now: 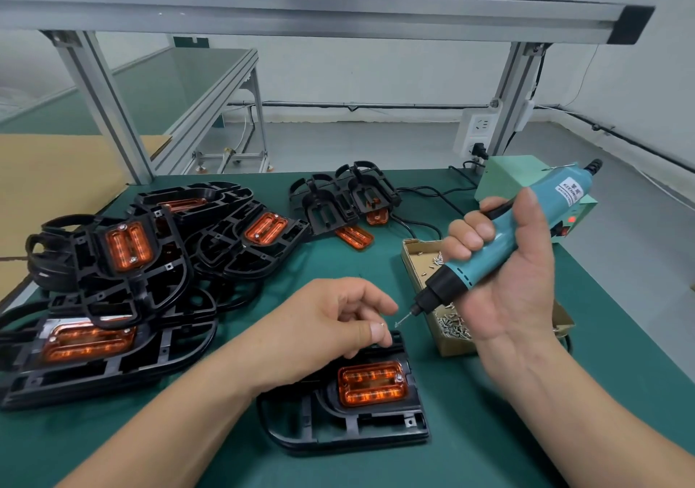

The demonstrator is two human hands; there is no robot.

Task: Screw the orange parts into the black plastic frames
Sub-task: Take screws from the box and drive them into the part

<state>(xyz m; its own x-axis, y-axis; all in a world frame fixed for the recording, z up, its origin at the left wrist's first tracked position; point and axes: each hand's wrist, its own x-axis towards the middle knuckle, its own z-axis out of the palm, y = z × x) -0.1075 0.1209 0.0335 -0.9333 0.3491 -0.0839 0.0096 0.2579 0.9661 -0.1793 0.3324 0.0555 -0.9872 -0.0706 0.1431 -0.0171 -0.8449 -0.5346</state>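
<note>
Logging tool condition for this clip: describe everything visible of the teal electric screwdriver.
The electric screwdriver has a teal plastic-looking body, a white label near its rear, a black nose collar and a thin bit. It tilts down-left over the screw box, gripped by the right hand.

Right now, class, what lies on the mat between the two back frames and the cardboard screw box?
Head view: a loose orange part and a black cable on green mat.

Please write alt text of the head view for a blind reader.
The right hand grips a teal screwdriver, its bit close to the left hand, above a black frame holding an orange part on a green table.
</note>
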